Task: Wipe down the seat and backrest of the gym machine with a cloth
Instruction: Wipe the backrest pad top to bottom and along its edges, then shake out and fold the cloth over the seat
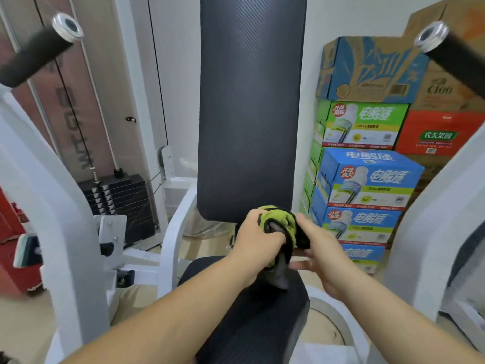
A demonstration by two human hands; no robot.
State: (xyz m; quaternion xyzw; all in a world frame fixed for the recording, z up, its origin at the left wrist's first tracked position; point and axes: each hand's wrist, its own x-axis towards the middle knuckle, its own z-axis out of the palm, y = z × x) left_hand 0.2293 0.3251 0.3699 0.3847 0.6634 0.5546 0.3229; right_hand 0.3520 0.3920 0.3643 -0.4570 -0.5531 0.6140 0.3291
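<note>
Cloth: green-and-black cloth (278, 222), bunched between both hands at the foot of the backrest, a loose end hanging toward the seat.
Left hand: left hand (258, 239) clenched round the cloth.
Right hand: right hand (316, 248) at the cloth's black part, blurred; cannot tell whether it grasps.
Seat: black seat (258, 327), under both forearms.
Backrest: black backrest (249, 101), upright.
Surroundings: weight stack (118, 198) left; drink cartons (367, 177) stacked right.

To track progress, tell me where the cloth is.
Head view, centre: the left hand grips the cloth, right hand beside it, at the foot of the backrest, above the seat.
</note>
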